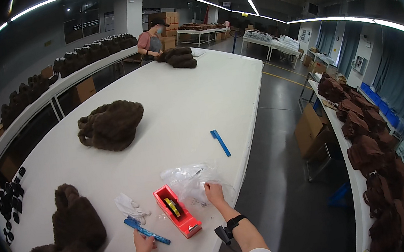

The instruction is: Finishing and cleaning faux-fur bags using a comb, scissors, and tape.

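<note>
My left hand (144, 244) is closed around a long blue brush (161, 239), low over the white table. Just beyond it lies a crumpled white glove or cloth (130, 205). A red tape dispenser (189, 225) with a yellow roll of tape (172, 207) stands between my two hands. With bent fingers my right hand (214, 193) grips the edge of a pile of clear plastic bags (183, 181). Dark brown furry bags (76, 222) are heaped left of my left hand, partly cut off by the lower edge.
A second blue brush (221, 143) lies farther up the table (175, 114). Another furry brown bag (112, 126) rests at mid-table. At the far end a person (150, 41) handles brown furry pieces (179, 57). Brown goods (359, 132) fill a side table on the right.
</note>
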Demonstrator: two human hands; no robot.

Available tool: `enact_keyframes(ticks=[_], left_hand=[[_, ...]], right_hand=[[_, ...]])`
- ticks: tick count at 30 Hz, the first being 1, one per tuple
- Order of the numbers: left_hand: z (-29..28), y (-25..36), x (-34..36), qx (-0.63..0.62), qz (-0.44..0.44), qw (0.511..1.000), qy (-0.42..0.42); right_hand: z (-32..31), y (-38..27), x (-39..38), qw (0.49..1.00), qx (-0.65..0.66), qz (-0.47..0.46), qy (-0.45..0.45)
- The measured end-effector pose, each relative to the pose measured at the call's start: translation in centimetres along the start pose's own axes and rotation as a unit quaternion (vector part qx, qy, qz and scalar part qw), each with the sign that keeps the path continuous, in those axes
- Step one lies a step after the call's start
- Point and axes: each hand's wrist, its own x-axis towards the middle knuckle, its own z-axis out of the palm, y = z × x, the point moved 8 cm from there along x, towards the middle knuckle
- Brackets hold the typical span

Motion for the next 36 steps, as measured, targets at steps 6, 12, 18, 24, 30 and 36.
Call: enact_keyframes(ticks=[6,12,18,24,30,36], left_hand=[[-2.0,-3.0,-1.6,-0.021,-0.091,0.995,-0.033],[-8.8,-1.6,-6.3,-0.044,-0.076,0.995,-0.036],[-20.5,3.7,-12.0,0.066,0.147,0.981,0.107],[-29.2,9.9,-18.0,0.435,0.232,0.787,0.372],[-28.3,1.7,-18.6,0.476,0.209,0.812,0.265],[-38.0,-4.5,-20.0,0.33,0.262,0.835,0.355]], right_hand=[[-1.3,2.1,1.1,0.998,0.049,-0.022,0.023],[-4.2,2.1,-0.9,0.854,0.453,0.252,0.027],[-6.8,-10.0,-7.9,0.761,0.611,0.214,-0.048],[0.9,-21.1,-17.2,0.771,0.53,0.119,-0.333],[3.2,-22.3,-18.9,0.941,0.119,-0.159,-0.273],[3.3,-26.7,-20.6,0.926,0.134,-0.188,-0.299]])
